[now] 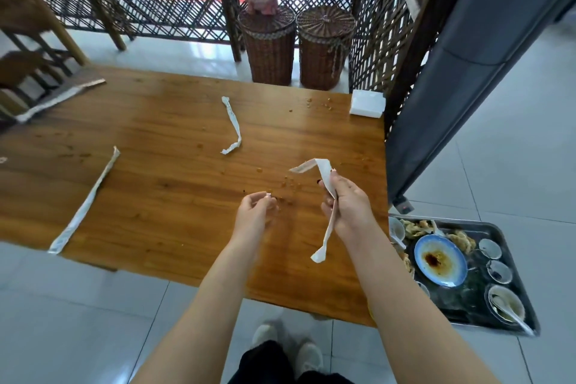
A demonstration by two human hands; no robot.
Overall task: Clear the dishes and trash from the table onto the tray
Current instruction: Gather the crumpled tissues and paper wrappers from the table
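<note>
the right hand (346, 203) grips a paper wrapper (324, 174) round its middle with both ends loose, and the left hand (257, 212) curls its fingers to pinch a white scrap (268, 195) – both over the table (156, 165), near the edge beside the tray (516, 274). light paper could slip or flutter to the floor crossing that gap, or land in the sauce, and three more wrappers (234, 126) lie well apart farther back. the scrap is too small to identify, and the tray's near-left corner – like whatever it rests on – is hidden behind table and arm.
</note>
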